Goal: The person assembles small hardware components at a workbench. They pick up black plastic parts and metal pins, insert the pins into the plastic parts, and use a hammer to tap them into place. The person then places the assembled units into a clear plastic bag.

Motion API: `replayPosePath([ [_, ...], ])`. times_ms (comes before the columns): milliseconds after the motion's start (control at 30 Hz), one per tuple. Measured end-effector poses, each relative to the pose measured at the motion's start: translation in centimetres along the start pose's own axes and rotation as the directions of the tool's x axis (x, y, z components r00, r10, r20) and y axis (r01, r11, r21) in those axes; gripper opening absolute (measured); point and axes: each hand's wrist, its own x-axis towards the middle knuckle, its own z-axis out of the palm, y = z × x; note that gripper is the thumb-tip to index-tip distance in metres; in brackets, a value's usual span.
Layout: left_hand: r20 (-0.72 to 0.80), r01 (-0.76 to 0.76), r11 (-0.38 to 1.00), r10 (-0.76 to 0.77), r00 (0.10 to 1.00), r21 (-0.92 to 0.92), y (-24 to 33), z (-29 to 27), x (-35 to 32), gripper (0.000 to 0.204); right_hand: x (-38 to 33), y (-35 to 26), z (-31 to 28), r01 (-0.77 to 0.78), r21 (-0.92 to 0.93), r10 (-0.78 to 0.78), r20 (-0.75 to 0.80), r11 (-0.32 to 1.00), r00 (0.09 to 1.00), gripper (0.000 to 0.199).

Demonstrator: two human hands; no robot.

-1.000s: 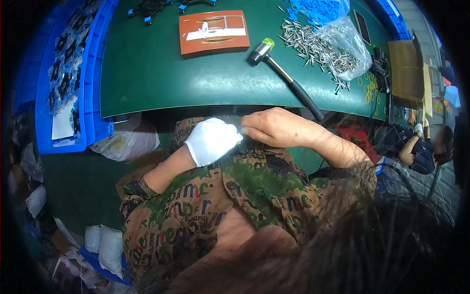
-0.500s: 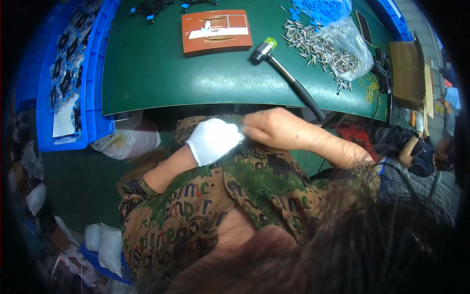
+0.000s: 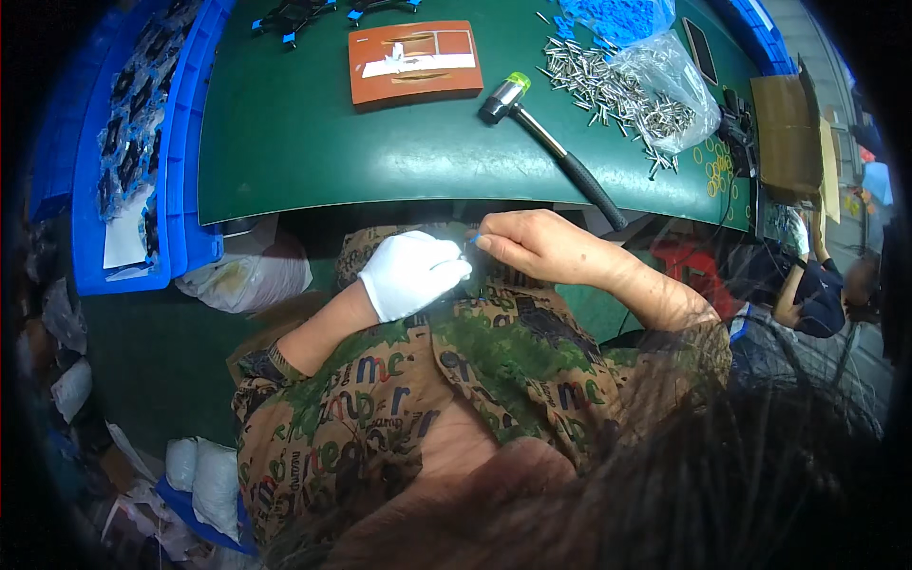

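- 2 hands meeting just below the near edge of the green mat [image 3: 380,152], over the lap and the patterned shirt [image 3: 427,380].
- Left hand [image 3: 410,274] in a white glove, fingers curled narrow, tips turned toward the right hand.
- Right hand [image 3: 534,245] bare, thumb and forefinger pinched on a small blue piece [image 3: 472,241]; piece mostly hidden, shape impossible to tell.
- Small blue piece right between the 2 hands, at the gloved fingertips; contact with the glove impossible to tell.
- Mallet [image 3: 551,147] lying diagonally on the mat, head near the middle, black handle reaching over the near edge.
- Orange-brown board [image 3: 414,61] toward the far edge, pale strip across it.
- Heap of metal pins [image 3: 608,85] at the far right of the mat, partly under a clear plastic bag [image 3: 665,81].
- Blue tray [image 3: 133,161] along the mat's left edge, dark small parts inside.
- Cardboard box [image 3: 787,133] off the mat's right edge.
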Motion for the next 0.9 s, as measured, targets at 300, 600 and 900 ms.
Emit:
replayPosePath([
  [300, 0.007, 0.006, 1.0, -0.006, 1.0, 0.017, 0.0, -0.3, 0.1, 0.015, 0.0, -0.2, 0.1, -0.013, -0.005, 0.013, 0.008, 1.0, 1.0, 0.03],
  [600, 0.127, 0.154, 0.983, -0.142, 0.982, -0.097, 0.3, -0.9, 0.2, 0.015, 0.2, -0.4, 0.1, -0.014, 0.0, 0.014, 0.026, 1.0, 1.0, 0.031],
  [900, 0.097, 0.169, 0.968, -0.153, 0.983, -0.184, 0.2, -0.9, 0.1, 0.009, 0.5, -0.1, 0.3, 0.013, 0.003, -0.013, 0.021, 1.0, 1.0, 0.032],
])
